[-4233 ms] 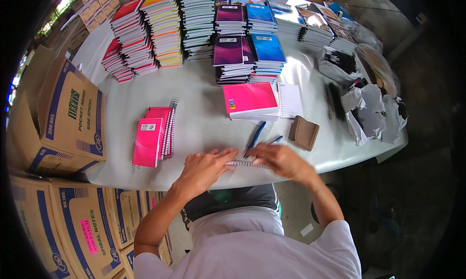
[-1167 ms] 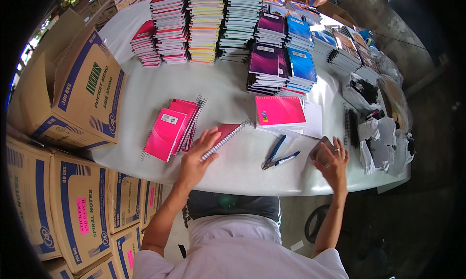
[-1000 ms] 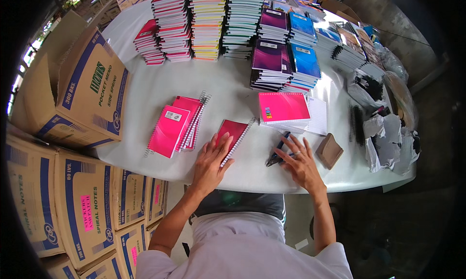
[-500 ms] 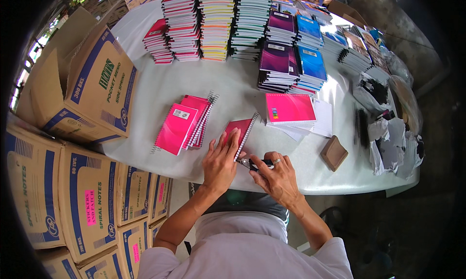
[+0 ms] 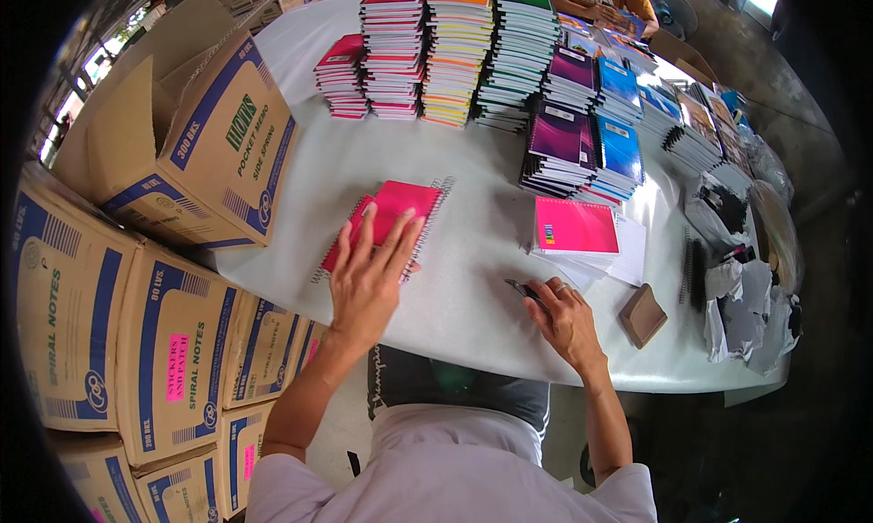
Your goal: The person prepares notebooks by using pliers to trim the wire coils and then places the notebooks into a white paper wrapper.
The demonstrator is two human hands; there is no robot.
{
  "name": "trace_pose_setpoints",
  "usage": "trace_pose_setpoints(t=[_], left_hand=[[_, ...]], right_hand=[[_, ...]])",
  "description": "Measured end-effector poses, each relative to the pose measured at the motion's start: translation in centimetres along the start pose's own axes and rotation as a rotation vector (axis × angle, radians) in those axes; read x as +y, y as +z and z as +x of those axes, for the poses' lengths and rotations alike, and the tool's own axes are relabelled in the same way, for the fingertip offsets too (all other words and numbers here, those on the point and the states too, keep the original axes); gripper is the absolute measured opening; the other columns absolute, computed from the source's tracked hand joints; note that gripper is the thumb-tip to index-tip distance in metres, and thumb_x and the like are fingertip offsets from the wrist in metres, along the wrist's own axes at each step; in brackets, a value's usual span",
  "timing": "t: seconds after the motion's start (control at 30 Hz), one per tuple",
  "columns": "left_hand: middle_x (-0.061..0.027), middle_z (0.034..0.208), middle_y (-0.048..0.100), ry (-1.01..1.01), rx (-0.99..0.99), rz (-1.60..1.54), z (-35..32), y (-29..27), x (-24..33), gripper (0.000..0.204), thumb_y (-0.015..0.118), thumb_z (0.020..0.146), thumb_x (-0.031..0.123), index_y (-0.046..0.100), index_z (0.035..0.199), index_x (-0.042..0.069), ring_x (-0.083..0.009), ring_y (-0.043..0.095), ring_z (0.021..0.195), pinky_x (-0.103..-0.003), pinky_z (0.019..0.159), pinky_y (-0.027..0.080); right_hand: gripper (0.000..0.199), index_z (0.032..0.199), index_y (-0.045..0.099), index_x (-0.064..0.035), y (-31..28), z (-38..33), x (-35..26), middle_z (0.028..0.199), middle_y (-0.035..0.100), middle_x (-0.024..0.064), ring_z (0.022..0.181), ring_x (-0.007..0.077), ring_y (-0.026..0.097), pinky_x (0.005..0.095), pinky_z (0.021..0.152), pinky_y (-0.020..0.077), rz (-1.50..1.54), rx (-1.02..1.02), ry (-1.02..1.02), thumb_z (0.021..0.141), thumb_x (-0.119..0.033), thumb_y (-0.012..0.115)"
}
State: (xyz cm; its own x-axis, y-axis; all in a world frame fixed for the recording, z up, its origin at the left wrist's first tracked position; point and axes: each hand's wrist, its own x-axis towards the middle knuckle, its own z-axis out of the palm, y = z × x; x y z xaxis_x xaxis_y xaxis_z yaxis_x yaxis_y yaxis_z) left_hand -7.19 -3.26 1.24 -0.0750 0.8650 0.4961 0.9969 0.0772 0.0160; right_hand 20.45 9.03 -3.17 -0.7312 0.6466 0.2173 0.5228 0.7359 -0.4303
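Since half a second ago, left hand (image 5: 366, 282) is moving off toward 10 o'clock, now lying open, fingers spread, on the small pile of pink spiral notebooks (image 5: 391, 218); the red notebook it was pressing seems to be joining that pile. Right hand (image 5: 566, 318) is resting at 3 o'clock on the white table (image 5: 455, 305), loosely curled over a dark pen (image 5: 526, 291); firm grip or not, cannot tell. Beyond, at 1 o'clock, another pink notebook (image 5: 576, 226) is lying on white sheets. Farther, tall stacked notebooks (image 5: 455, 45) are waiting untouched, so judging most work is remaining.
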Motion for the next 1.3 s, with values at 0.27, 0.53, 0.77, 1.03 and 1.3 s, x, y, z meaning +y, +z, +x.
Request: trace_pose_setpoints(t=[0.27, 0.53, 0.77, 1.03, 1.3], left_hand=[[-0.0156, 0.159, 0.028, -0.139, -0.238, -0.749, -1.5, 0.5, -6.8, 0.088, 0.072, 0.083, 0.042, 0.029, 0.153, 0.01, -0.0311, 0.016, 0.15, -0.042, 0.121, 0.013], [-0.0165, 0.16, 0.024, -0.759, -0.269, -1.223, -1.2, 6.2, -11.2, 0.073, 0.031, 0.102, 0.058, 0.029, 0.152, 0.005, -0.0254, 0.019, 0.149, -0.034, 0.12, 0.014], [-0.016, 0.161, 0.02, -0.707, -0.372, -1.086, 2.0, 7.2, -8.6, 0.073, 0.033, 0.103, 0.055, 0.024, 0.153, 0.002, -0.026, 0.014, 0.15, -0.035, 0.12, 0.014], [-0.0215, 0.161, 0.016, -0.294, 0.434, -0.464, -2.6, 4.4, -4.0, 0.062, 0.043, 0.104, 0.03, 0.02, 0.154, 0.001, -0.0305, 0.01, 0.151, -0.041, 0.12, 0.01], [-0.0231, 0.15, 0.034, -1.376, 0.035, -1.959, -8.2, 1.1, 2.6, 0.055, 0.047, 0.102, 0.028, 0.033, 0.144, -0.005, -0.0357, 0.031, 0.143, -0.046, 0.117, 0.026]], right_hand=[[0.052, 0.141, 0.046, -0.0074, 1.7, 1.2, -2.8, 0.141, 0.044, 0.0214, 0.13, 0.0379, 0.044, 0.0412, 0.109, 0.0355, 0.205, 0.081, -0.007, 0.096, -0.027, 0.061], [0.076, 0.151, 0.01, 0.0097, 10.6, 9.1, -11.1, 0.159, 0.015, 0.0257, 0.149, 0.0323, 0.016, 0.0369, 0.12, 0.0151, 1.097, -0.001, 0.367, 0.104, -0.042, 0.041], [0.076, 0.144, 0.008, 0.0203, 14.0, 13.8, -14.2, 0.15, 0.017, 0.0405, 0.145, 0.045, 0.018, 0.0453, 0.119, 0.0165, 0.908, 0.238, 0.421, 0.104, -0.033, 0.044], [0.053, 0.112, 0.06, 0.0067, 7.9, 21.4, -7.6, 0.115, 0.062, 0.0288, 0.109, 0.0439, 0.059, 0.0489, 0.098, 0.0444, 0.301, 0.256, -0.078, 0.101, -0.044, 0.048], [0.09, 0.103, 0.069, -0.0016, 7.5, 27.6, -7.5, 0.109, 0.068, 0.0204, 0.107, 0.0381, 0.062, 0.0472, 0.095, 0.0461, 0.056, -0.532, 0.042, 0.093, -0.076, 0.02]])
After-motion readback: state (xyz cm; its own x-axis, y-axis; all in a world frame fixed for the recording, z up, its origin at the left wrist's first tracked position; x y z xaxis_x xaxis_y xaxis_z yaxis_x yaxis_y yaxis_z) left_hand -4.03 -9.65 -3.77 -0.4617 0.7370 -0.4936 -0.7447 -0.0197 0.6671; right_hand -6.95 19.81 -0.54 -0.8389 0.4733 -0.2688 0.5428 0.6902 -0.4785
